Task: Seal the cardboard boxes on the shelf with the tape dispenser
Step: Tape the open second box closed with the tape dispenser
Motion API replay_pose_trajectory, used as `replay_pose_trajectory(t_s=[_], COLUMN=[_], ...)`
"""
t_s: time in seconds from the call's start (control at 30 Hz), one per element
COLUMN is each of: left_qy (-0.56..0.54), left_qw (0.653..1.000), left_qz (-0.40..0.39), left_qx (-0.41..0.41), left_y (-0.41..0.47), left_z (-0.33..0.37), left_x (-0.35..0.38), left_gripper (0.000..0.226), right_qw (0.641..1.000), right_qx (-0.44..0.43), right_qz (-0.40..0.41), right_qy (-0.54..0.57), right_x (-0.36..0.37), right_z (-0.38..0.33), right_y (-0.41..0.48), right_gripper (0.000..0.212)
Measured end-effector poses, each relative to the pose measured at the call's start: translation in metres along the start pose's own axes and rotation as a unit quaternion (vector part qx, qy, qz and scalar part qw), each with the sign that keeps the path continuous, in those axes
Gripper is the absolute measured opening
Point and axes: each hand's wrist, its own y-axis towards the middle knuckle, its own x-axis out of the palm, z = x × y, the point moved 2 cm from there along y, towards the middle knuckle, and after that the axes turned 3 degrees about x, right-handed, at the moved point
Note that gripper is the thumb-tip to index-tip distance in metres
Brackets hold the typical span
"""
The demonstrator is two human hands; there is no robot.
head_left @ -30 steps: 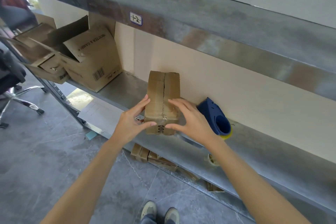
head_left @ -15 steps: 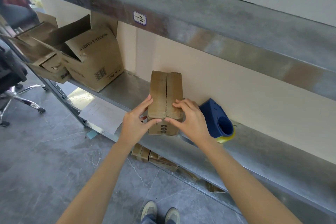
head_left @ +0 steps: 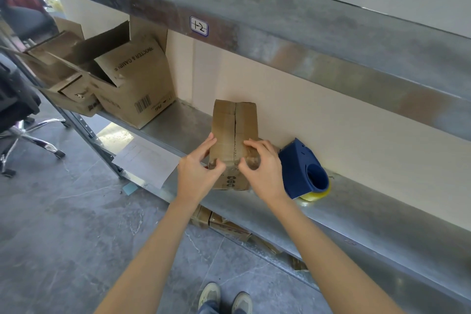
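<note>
A small cardboard box (head_left: 234, 125) lies on the metal shelf (head_left: 356, 211), its two top flaps meeting along a middle seam. My left hand (head_left: 197, 173) grips the box's near left corner, thumb across the front top edge. My right hand (head_left: 263, 169) holds the near right corner, fingers curled on the top flap, thumb at the front edge. Clear tape looks to cover the near end under my fingers. The blue tape dispenser (head_left: 303, 169) with a yellowish tape roll lies on the shelf just right of my right hand, untouched.
Open larger cardboard boxes (head_left: 132, 84) stand at the shelf's left end. A paper sheet (head_left: 147, 163) hangs over the shelf front. The upper shelf beam (head_left: 280, 41) runs overhead. Flattened cardboard (head_left: 224, 224) lies below. An office chair (head_left: 17, 109) stands on the floor at left.
Both hands closed in on the box's near end. My right hand's fingers curled down onto the top flap, and both thumbs came together at the front edge.
</note>
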Motion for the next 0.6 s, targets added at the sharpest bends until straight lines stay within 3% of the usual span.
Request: replay_pose_trajectory(t_s=[0.6], left_qy=[-0.043], left_qw=[0.994], left_qz=[-0.099], left_qx=[-0.029], left_y=[0.000], left_z=[-0.008], left_x=[-0.008], left_gripper=[0.051], right_qw=[0.997], right_qx=[-0.046], right_qz=[-0.059], right_qy=[0.024], right_x=[-0.016], right_z=[0.016], right_y=[0.004], right_gripper=[0.035])
